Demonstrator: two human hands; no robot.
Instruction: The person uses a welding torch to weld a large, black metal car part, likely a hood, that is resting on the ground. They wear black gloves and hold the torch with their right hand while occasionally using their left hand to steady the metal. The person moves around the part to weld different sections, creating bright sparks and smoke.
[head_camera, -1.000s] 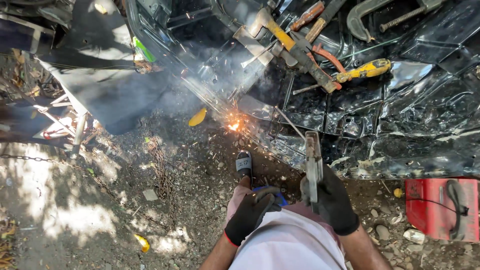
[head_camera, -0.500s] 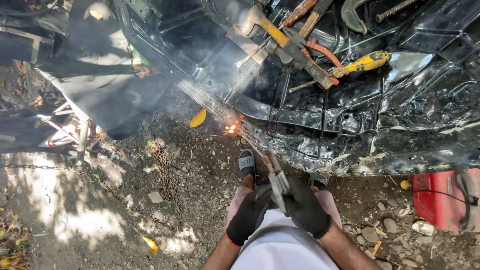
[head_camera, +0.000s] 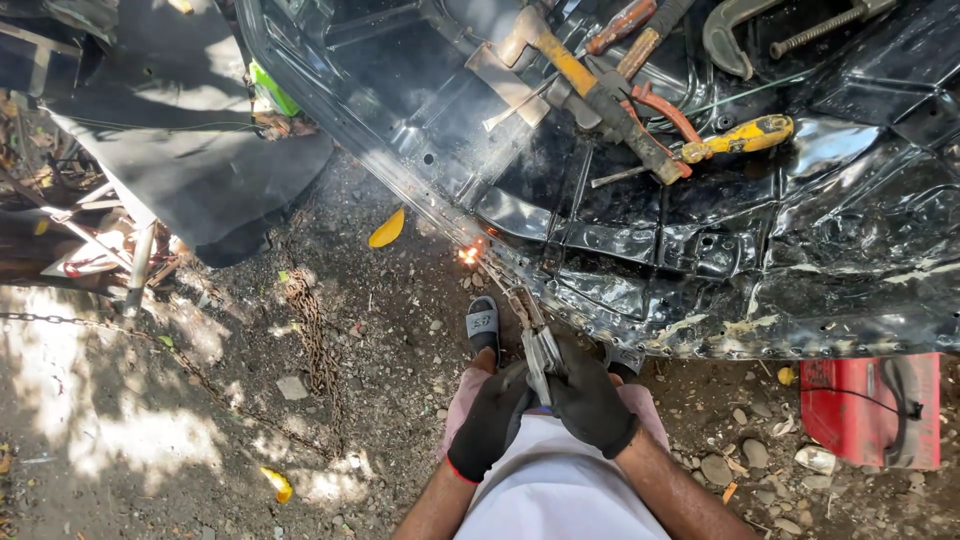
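Note:
Both my hands wear black gloves and meet in front of my body. My right hand and my left hand grip a grey metal clamping tool whose jaws point up at the lower edge of a black sheet-metal car panel. A glowing orange spot with sparks sits on that panel edge, just beyond the tool. My sandalled foot stands on the dirt below it.
On the panel lie a hammer, a yellow-handled screwdriver, red-handled pliers and a large clamp. A red box sits right on the ground. A chain, stones and yellow leaves litter the dirt; metal frames stand left.
My right hand has brought the metal tool from an upright hold on the right down to the middle, where both hands now grip it near the panel edge. The view came nearer.

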